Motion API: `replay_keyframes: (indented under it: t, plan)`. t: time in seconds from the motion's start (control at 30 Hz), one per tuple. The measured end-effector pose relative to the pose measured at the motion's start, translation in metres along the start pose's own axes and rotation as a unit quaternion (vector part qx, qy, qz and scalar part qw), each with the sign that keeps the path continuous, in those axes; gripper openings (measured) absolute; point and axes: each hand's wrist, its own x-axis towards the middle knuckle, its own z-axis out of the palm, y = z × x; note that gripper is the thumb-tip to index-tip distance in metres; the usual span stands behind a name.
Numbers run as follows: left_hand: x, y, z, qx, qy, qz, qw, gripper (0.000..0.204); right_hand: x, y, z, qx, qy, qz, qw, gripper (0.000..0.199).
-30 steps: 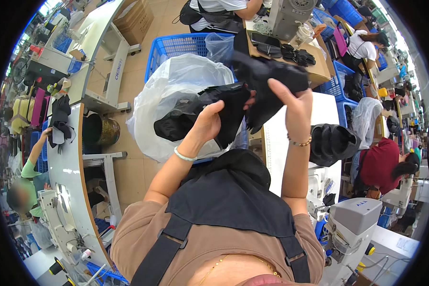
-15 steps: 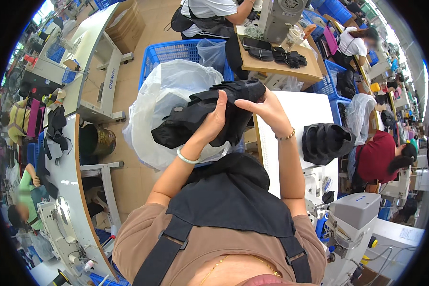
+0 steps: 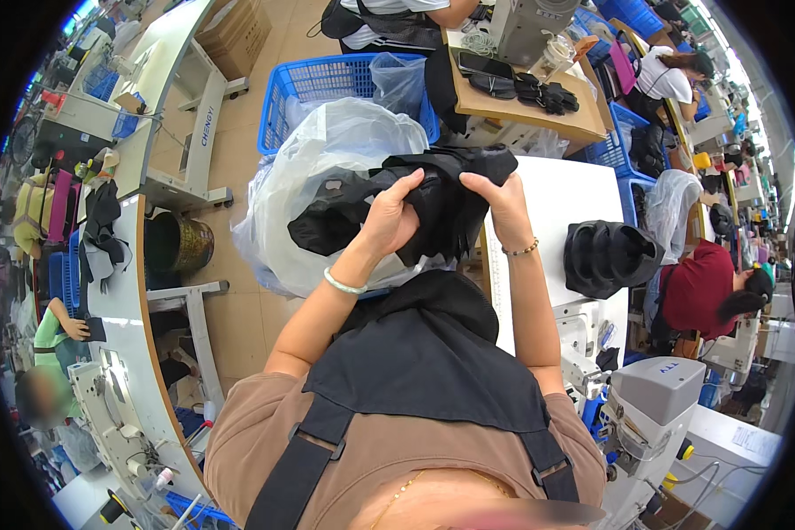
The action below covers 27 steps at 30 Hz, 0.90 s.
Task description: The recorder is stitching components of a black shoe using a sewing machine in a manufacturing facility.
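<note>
A bundle of layered black fabric pieces [image 3: 446,199] hangs between my hands, over the rim of a clear plastic bag [image 3: 269,216]. My left hand [image 3: 392,216] grips the middle of the bundle, thumb on top and fingers folded behind the cloth. At its right end my right hand [image 3: 506,205] holds it with the thumb pressed on the edge; most of those fingers are hidden. The bundle's left part droops into the bag, which lines a blue plastic basket [image 3: 349,67]. On the white table [image 3: 556,194] to my right sits a stack of curved black pieces [image 3: 611,258].
A sewing machine [image 3: 658,393] stands close by my right elbow. Beyond the basket, a brown board [image 3: 526,110] carries a phone and black gloves. Another white worktable [image 3: 119,300] runs along the left. Several people sit at work around me.
The bundle has shifted slightly right, its right end now spread and drooping. My left hand has turned, its fingers curling in, and my right hand has opened up less around the end.
</note>
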Motion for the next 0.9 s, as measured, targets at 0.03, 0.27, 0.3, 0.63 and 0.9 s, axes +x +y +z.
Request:
replay_keyframes:
  t: [0.03, 0.27, 0.3, 0.63, 0.9]
  plan:
    - [0.001, -0.002, -0.003, -0.013, -0.003, 0.016, 1.0, 0.031, -0.002, 0.001, 0.001, -0.029, -0.012, -0.017, 0.999, 0.021]
    - [0.006, -0.018, -0.008, 0.137, 0.21, 0.076, 0.965, 0.017, -0.005, 0.011, 0.008, -0.254, 0.013, -0.018, 0.967, 0.067]
    - [0.006, -0.022, -0.007, 0.137, 0.202, 0.091, 0.966, 0.018, -0.003, 0.012, 0.006, -0.289, -0.009, -0.019, 0.957, 0.074]
    - [0.01, -0.023, -0.009, 0.23, 0.106, -0.037, 0.967, 0.027, -0.016, 0.036, -0.011, -0.087, 0.049, -0.032, 0.994, 0.056]
    - [0.0, 0.002, -0.019, 0.077, 0.013, -0.042, 0.996, 0.058, -0.023, 0.005, -0.029, -0.007, 0.12, -0.093, 0.988, 0.046]
